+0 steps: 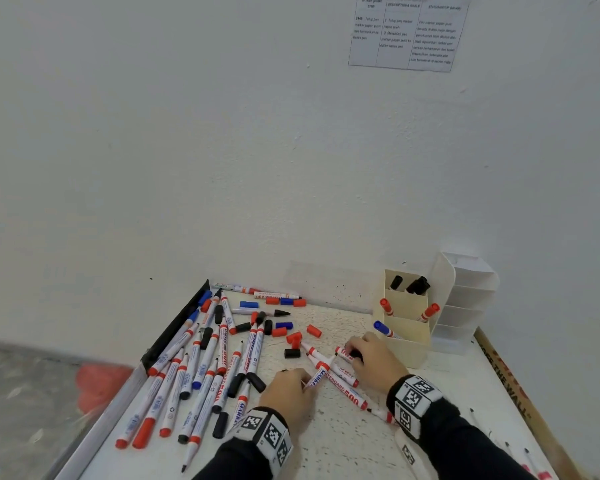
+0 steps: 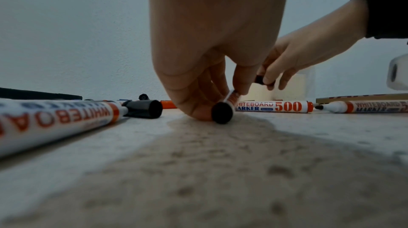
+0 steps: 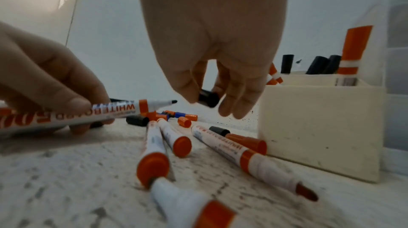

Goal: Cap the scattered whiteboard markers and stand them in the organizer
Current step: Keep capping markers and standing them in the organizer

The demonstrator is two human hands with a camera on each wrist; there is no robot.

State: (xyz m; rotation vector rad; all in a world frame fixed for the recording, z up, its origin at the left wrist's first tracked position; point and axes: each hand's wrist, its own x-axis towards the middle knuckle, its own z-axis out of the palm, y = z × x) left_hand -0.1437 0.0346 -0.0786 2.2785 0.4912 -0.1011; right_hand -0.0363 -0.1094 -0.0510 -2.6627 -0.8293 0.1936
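Observation:
My left hand (image 1: 302, 382) grips an uncapped black whiteboard marker (image 1: 321, 372) low over the table. In the left wrist view its black rear end (image 2: 222, 112) points at the camera; in the right wrist view its black tip (image 3: 173, 102) points right. My right hand (image 1: 353, 352) pinches a loose black cap (image 3: 208, 99) between thumb and fingers, a short way right of that tip. The cream organizer (image 1: 407, 346) stands just right of my right hand. Black-capped, red-capped and blue-capped markers stand in its compartments.
Several uncapped markers (image 1: 201, 368) lie heaped on the table's left half, with loose red, blue and black caps (image 1: 279, 331) behind my hands. More red markers (image 3: 167, 137) lie under my right hand. A white drawer unit (image 1: 465, 299) stands beside the organizer, against the wall.

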